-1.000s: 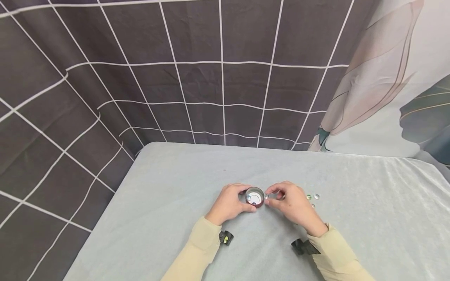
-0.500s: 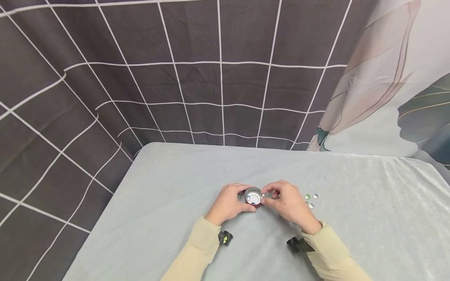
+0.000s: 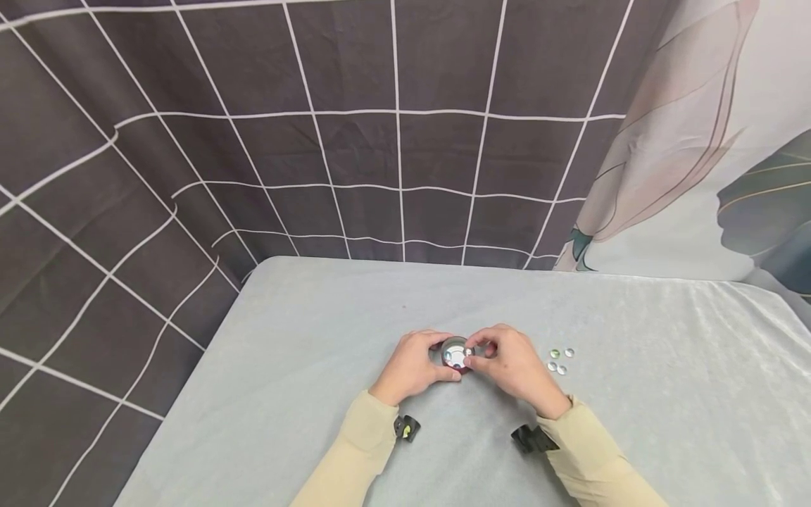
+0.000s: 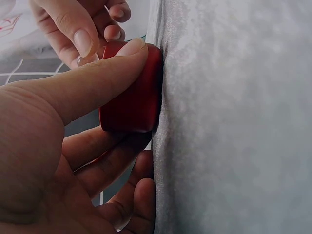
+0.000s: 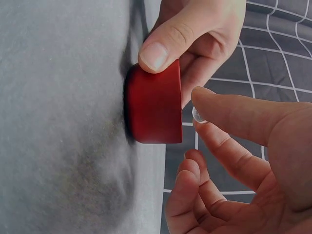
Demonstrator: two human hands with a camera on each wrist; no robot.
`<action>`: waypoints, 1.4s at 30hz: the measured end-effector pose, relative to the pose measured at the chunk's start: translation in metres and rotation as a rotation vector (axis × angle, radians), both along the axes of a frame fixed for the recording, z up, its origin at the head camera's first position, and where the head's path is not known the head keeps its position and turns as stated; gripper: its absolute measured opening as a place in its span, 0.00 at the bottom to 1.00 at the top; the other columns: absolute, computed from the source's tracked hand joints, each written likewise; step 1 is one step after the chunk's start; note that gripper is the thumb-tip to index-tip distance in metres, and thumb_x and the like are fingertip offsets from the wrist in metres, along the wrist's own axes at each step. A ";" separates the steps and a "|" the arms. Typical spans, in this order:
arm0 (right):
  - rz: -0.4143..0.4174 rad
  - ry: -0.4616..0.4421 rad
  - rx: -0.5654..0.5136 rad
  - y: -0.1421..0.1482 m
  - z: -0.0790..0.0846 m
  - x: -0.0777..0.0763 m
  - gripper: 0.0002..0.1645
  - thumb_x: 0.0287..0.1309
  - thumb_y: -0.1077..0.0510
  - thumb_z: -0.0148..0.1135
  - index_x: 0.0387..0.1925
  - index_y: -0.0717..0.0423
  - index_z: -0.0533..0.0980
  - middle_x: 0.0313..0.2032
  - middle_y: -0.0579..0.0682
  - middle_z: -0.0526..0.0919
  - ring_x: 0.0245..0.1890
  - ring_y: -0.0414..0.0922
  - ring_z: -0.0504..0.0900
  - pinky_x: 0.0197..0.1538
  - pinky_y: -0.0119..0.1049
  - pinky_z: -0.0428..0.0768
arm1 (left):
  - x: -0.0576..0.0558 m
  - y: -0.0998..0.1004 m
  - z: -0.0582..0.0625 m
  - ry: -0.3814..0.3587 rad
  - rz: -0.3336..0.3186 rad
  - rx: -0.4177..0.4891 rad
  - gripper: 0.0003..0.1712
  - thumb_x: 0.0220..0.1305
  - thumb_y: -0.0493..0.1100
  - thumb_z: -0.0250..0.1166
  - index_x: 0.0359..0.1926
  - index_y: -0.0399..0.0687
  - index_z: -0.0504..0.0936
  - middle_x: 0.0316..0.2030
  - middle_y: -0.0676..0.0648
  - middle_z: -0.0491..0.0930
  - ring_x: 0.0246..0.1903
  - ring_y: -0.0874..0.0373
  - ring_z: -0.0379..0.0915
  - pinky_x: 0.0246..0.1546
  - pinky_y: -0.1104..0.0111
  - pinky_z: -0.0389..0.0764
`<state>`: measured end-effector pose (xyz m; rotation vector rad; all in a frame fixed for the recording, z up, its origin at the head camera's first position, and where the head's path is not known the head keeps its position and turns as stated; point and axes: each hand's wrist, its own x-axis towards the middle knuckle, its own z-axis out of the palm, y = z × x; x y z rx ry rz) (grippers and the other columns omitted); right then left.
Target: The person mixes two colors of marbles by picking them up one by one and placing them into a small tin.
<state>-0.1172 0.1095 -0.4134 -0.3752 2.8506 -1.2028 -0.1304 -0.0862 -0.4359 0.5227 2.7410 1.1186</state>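
Observation:
A small round red tin [image 5: 155, 107] stands upright on the cloth, its silvery inside facing up in the head view. My left hand [image 3: 413, 367] grips its side, thumb in front and fingers behind. Between thumb and forefinger, my right hand [image 3: 510, 360] pinches a clear glass gem [image 5: 197, 115] just above the tin's open rim. Bluish gems [image 3: 456, 365] lie on the tin's bottom, partly hard to make out. To the right of my right hand are a green gem [image 3: 555, 353] and several clear gems [image 3: 562, 370] on the cloth.
A pale grey-blue cloth [image 3: 317, 338] covers the table. Behind and to the left hangs a dark curtain [image 3: 355, 148] with white grid lines. A leaf-patterned curtain [image 3: 684, 162] hangs at the back right.
My right hand has moved left with the gem, from beside the tin to over its rim. My left hand keeps its hold on the tin. More clear gems on the cloth are now uncovered.

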 end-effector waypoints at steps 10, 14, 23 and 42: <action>-0.009 -0.010 0.009 -0.007 -0.004 -0.002 0.08 0.49 0.62 0.74 0.34 0.52 0.86 0.29 0.48 0.77 0.29 0.41 0.72 0.36 0.36 0.73 | 0.000 0.000 -0.001 0.018 -0.008 0.012 0.32 0.47 0.48 0.83 0.55 0.50 0.86 0.52 0.51 0.85 0.54 0.54 0.78 0.61 0.60 0.73; -0.011 -0.010 0.010 -0.008 -0.005 -0.003 0.08 0.49 0.62 0.74 0.35 0.53 0.86 0.29 0.48 0.76 0.29 0.41 0.72 0.36 0.37 0.72 | 0.001 0.000 0.000 0.013 -0.004 0.011 0.31 0.47 0.48 0.82 0.55 0.49 0.86 0.52 0.51 0.85 0.54 0.53 0.77 0.62 0.59 0.72; -0.005 -0.013 0.005 -0.009 -0.007 -0.004 0.08 0.50 0.62 0.74 0.35 0.53 0.85 0.29 0.48 0.76 0.30 0.41 0.72 0.36 0.37 0.72 | 0.000 0.000 0.000 0.024 -0.013 0.008 0.31 0.48 0.48 0.82 0.55 0.49 0.86 0.52 0.50 0.85 0.54 0.54 0.78 0.62 0.58 0.72; -0.010 0.017 -0.010 -0.008 -0.001 0.002 0.10 0.48 0.63 0.76 0.36 0.55 0.86 0.29 0.48 0.76 0.30 0.41 0.72 0.36 0.36 0.72 | 0.000 0.000 -0.002 0.027 -0.014 -0.001 0.32 0.47 0.49 0.82 0.56 0.49 0.86 0.52 0.50 0.85 0.54 0.54 0.78 0.61 0.59 0.74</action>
